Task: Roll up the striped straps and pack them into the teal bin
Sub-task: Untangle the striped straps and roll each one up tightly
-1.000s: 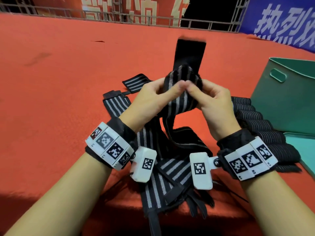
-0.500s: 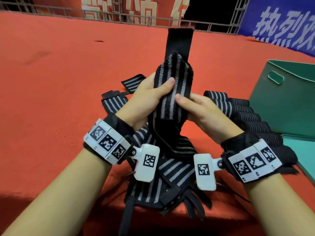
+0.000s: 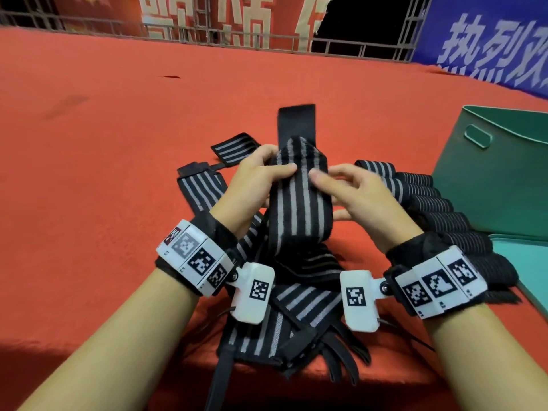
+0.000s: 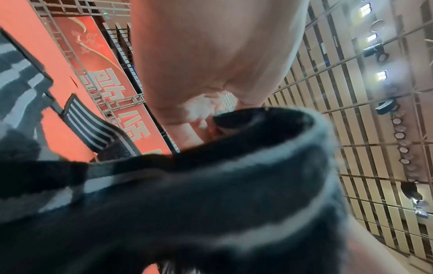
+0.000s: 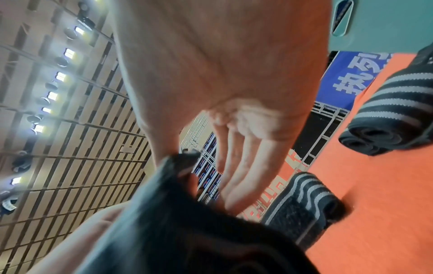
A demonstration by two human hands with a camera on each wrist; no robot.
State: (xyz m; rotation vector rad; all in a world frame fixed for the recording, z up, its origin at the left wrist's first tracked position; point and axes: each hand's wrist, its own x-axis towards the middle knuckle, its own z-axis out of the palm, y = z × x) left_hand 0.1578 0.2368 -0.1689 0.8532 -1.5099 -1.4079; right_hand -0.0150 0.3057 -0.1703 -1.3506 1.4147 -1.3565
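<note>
I hold a black strap with grey stripes [image 3: 296, 203] upright over a pile of loose straps [image 3: 299, 304]. My left hand [image 3: 261, 176] grips its left edge, thumb on the front and fingers behind. My right hand [image 3: 350, 191] pinches the right edge, its thumb on the stripes and its fingers nearly straight behind. The strap's plain black end [image 3: 296, 120] sticks up above my hands. Up close, the strap [image 4: 234, 185] fills the left wrist view. In the right wrist view the strap [image 5: 175, 222] lies under straight fingers [image 5: 236, 166]. The teal bin [image 3: 498, 179] stands at the right.
A row of several rolled straps [image 3: 421, 197] lies between my right hand and the bin. A light teal flat panel [image 3: 522, 259] sits at the right edge. Red carpet [image 3: 103, 173] covers the surface; a metal railing [image 3: 207, 34] and banners stand at the far edge.
The strap was bunched between my two thumbs a second ago. It now hangs flat and wide. Both hands have dropped a little, and my right fingers have straightened.
</note>
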